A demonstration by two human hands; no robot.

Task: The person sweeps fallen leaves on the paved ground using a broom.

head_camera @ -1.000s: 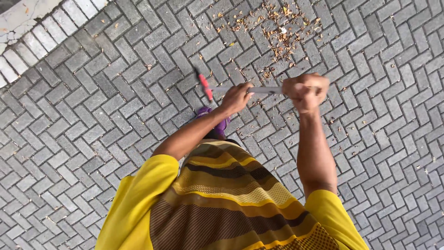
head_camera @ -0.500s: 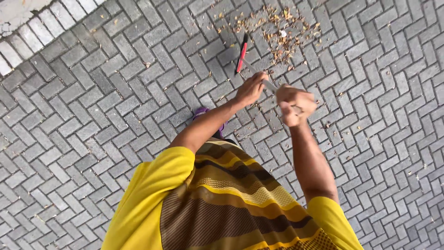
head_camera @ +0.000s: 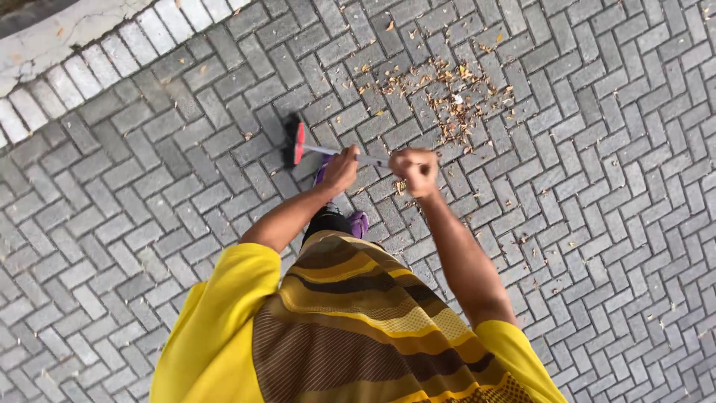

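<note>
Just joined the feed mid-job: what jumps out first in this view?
A broom with a red head, left of centre, its pale handle gripped by the left hand and the right hand. A scatter of dry leaves lies on the grey paving above the hands. The yellow striped shirt fills the bottom.

One broom (head_camera: pixel 298 143), two hands (head_camera: pixel 340 170), one leaf pile (head_camera: pixel 447 97).

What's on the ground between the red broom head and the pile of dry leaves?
In the head view, between the broom head and the leaf pile lie grey paving bricks with only a few stray leaves.
</note>
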